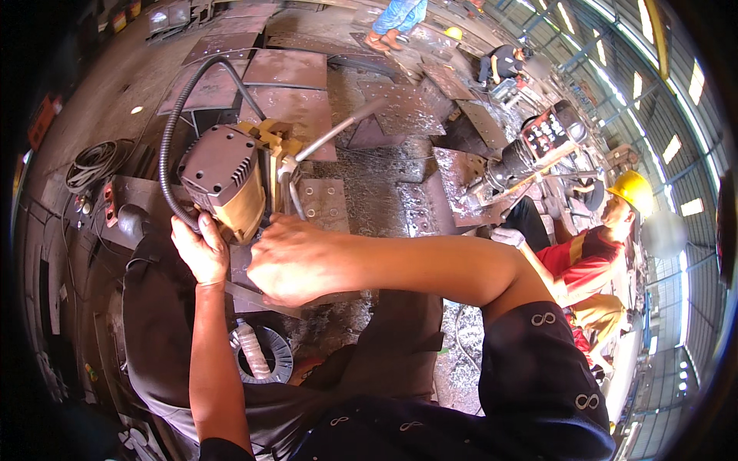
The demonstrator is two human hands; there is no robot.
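Note:
A magnetic drill (244, 203) with a yellow body and a dark motor housing is in front of me, left of the picture's middle. From it a ribbed black hose (178, 115) arches up and round. A long metal feed handle (338, 131) sticks out to its right. My left hand (201, 250) is closed against the drill's near lower side, thumb raised beside the hose. Beside the drill's near right side, my right hand (296, 265) is curled into a fist, its back toward me. What its fingers hold, if anything, is hidden behind the hand.
Steel plates (286, 69) lie ahead, one with bolt holes (323, 203). A second drilling machine (538, 150) stands at right, near a seated co-worker (588, 257) in a yellow helmet. Below my hands are a bottle (252, 349) and wire spool (280, 357). Coiled cable (96, 163) lies left.

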